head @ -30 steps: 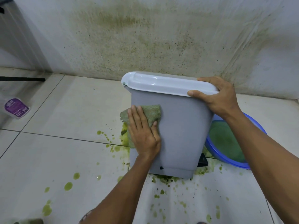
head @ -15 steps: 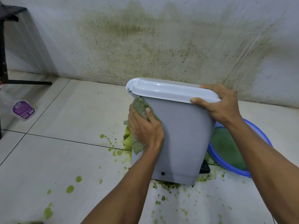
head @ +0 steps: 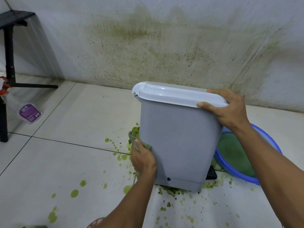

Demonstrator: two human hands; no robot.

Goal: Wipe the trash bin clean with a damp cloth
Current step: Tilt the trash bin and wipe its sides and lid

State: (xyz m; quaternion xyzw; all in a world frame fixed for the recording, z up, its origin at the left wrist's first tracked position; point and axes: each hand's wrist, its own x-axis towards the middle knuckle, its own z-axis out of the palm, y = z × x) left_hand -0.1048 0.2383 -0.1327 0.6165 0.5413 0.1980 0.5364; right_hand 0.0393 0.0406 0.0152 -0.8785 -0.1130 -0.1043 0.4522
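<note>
A grey trash bin (head: 179,142) with a white lid (head: 174,94) stands on the tiled floor, tilted a little. My right hand (head: 230,109) grips the lid's right end, thumb on the front edge. My left hand (head: 143,159) presses a greenish damp cloth (head: 134,140) against the bin's lower left corner edge. Most of the cloth is bunched under that hand; a part sticks out above the fingers.
A blue basin (head: 243,163) of green water sits behind the bin at right. Green splatter (head: 74,193) dots the floor around the bin. A stained wall (head: 148,46) stands close behind. A black stand (head: 9,60) and a spray bottle (head: 28,112) are at far left.
My left hand slid the cloth from just under the lid down the bin's left edge toward the base. The right hand kept its hold on the lid.
</note>
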